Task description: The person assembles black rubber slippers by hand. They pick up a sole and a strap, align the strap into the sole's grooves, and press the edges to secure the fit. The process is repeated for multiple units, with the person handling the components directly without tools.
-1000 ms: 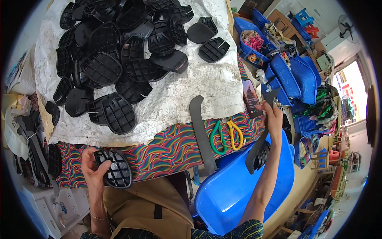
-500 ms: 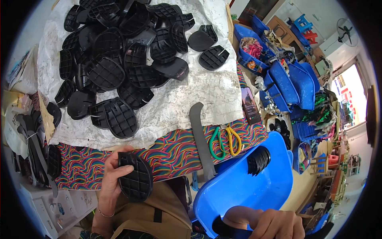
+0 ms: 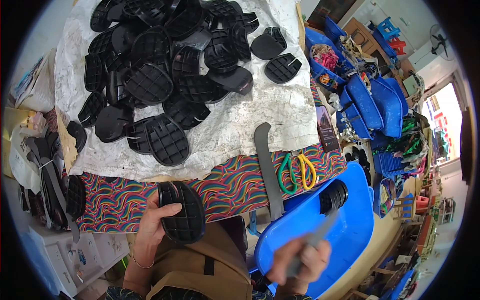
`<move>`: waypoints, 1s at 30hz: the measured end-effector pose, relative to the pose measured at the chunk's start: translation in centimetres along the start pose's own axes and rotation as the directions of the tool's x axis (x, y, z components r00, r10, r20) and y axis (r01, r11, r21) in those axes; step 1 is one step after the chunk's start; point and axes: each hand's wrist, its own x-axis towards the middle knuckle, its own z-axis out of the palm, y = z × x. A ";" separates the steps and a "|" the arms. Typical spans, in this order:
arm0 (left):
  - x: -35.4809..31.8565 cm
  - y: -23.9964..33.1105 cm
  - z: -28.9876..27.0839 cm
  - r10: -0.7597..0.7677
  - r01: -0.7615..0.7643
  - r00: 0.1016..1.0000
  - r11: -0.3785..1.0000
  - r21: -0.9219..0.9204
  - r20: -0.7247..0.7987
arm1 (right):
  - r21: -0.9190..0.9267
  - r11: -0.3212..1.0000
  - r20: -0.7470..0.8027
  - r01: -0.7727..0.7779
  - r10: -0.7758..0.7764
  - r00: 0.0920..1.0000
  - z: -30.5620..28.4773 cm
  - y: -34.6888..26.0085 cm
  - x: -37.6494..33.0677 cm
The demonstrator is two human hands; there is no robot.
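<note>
I have the left hand [image 3: 152, 220] pinching the black gridded piece [image 3: 187, 216] by its left side, long axis pointing toward the patterned cloth [image 3: 230, 189], while well to its right the blurred right hand [image 3: 314, 261] clutches a grey strip [image 3: 325, 228] slanting over the blue tub [image 3: 345, 245].

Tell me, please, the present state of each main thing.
Left hand, closed on black ribbed piece.
Black ribbed piece, held, ribs facing camera.
Right hand, blurred, closed on held grey strip.
Loose grey strip, lying unheld.
Phone, screen lit.
Blue tub, open, black pieces inside.
Scissors-like tool, handles spread.
</note>
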 end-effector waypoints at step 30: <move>1.0 -0.8 3.1 0.186 -0.277 0.957 0.815 0.509 0.224 | -0.768 0.629 -0.033 -0.121 0.149 0.988 -0.2 11.4 6.1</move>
